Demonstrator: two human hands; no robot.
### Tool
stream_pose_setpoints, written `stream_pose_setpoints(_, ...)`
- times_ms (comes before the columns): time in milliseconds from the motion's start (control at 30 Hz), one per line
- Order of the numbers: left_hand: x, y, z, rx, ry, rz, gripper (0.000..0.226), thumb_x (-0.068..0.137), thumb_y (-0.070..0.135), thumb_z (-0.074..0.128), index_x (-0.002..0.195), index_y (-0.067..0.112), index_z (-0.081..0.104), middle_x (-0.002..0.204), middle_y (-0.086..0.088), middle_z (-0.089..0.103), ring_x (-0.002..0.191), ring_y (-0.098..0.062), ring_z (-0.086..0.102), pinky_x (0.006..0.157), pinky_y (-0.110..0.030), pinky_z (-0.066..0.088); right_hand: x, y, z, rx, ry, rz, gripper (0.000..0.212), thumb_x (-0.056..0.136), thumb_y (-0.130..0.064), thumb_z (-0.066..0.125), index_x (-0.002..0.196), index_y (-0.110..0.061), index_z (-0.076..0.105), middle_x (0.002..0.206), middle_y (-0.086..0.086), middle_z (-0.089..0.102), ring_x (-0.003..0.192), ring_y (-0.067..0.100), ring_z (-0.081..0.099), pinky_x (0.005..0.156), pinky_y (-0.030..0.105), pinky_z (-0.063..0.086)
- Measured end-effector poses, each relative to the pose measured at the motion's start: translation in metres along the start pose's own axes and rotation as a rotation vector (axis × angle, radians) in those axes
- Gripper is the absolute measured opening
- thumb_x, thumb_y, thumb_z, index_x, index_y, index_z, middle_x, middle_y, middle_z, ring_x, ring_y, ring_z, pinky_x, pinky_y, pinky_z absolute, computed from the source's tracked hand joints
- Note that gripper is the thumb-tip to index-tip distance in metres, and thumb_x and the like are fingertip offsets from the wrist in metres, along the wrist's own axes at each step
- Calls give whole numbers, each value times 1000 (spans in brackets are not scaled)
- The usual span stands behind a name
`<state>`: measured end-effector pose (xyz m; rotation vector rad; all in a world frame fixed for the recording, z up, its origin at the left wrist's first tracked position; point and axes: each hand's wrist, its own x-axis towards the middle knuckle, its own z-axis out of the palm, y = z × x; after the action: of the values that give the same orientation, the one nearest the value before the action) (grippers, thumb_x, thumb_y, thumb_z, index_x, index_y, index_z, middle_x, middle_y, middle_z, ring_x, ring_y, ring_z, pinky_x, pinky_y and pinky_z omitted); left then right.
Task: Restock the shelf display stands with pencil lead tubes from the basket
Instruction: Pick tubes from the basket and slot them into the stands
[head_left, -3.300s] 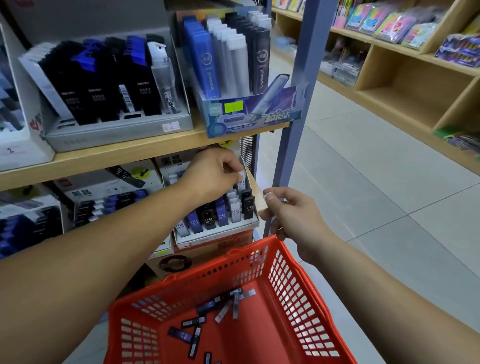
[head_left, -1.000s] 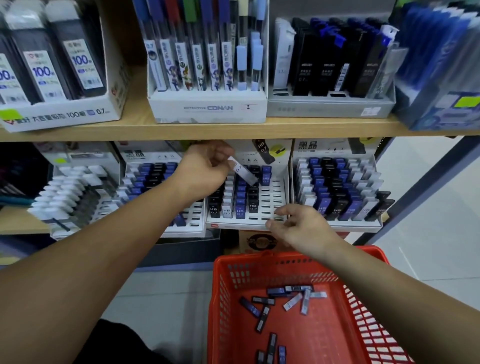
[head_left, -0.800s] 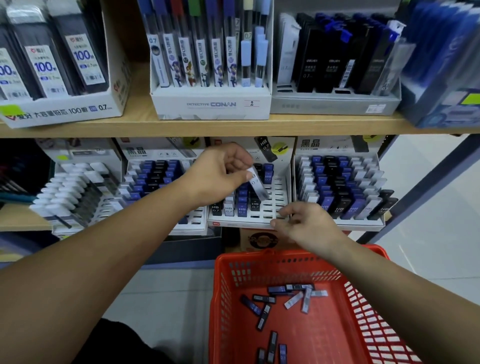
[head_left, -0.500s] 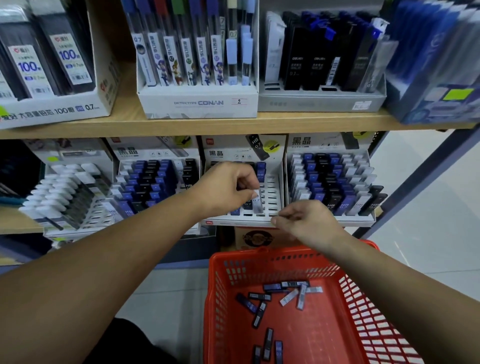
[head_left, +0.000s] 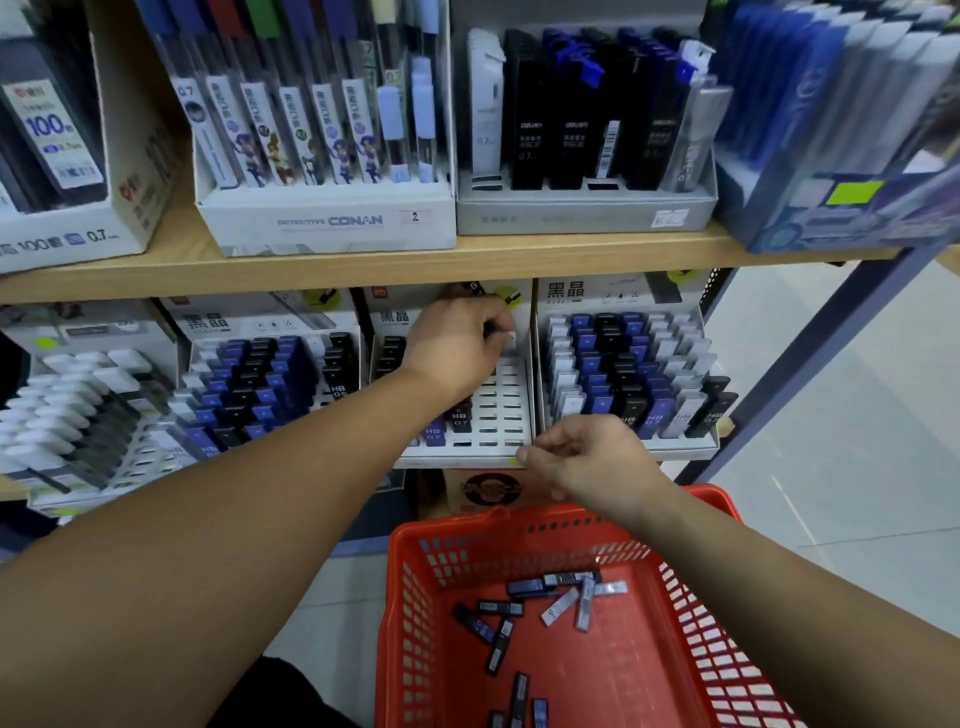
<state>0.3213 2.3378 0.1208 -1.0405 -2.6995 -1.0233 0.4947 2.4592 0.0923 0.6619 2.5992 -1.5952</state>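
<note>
left grip (head_left: 457, 343) curled, pinching a pale lead tube (head_left: 511, 339) at the back row of the middle display stand (head_left: 498, 410) | right grip (head_left: 587, 460) curled at the stand's front edge, contents unclear | loose tubes (head_left: 558, 608) in red basket (head_left: 410, 597) below

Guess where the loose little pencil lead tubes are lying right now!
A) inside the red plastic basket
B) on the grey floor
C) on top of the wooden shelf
A: the loose small pencil lead tubes lie scattered on the bottom of the red plastic basket, not on the floor or the shelf.
</note>
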Motion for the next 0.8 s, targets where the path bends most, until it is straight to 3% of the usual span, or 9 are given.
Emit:
stream_pose_setpoints(200,10,0,4,-30,-45,-56,12,94,23,71,94,35,77,90,21,71,87,-9,69,84,-30,57,2,-3,-5,33,1,-1,25,90,-38,79,79,-17,74,68,14,69,63,23,65,63,38,58)
stream_pose_setpoints(333,10,-5,1,-48,-51,-40,10,94,21,73,96,30,77,88,19,70,86,-11,69,83,-31,57,3,-2,-5,44,17,0,24,89,-40,80,77,-19,75,75,12,73,76,31,73,72,45,61)
stream_pose_setpoints(500,12,1,4,7,-45,-31,12,96,18,69,97,27,76,90,13,71,85,-15,68,80,-30,56,4,-1,-3,49,18,12,22,88,-40,80,77,-21,75,66,-3,69,71,21,71,66,33,59)
stream_pose_setpoints(667,15,1,1,88,-139,17,17,97,12,65,104,23,77,106,4,75,96,-19,69,88,-32,55,0,-2,-6,52,6,14,21,89,-37,80,80,-19,76,69,3,71,65,16,68,61,29,55)
stream_pose_setpoints(800,13,1,2,242,-163,140,23,98,19,63,117,21,77,125,-6,66,107,-30,65,88,-41,54,-1,-4,-10,50,-8,29,21,90,-37,79,82,-18,75,64,-1,67,59,11,63,56,26,51)
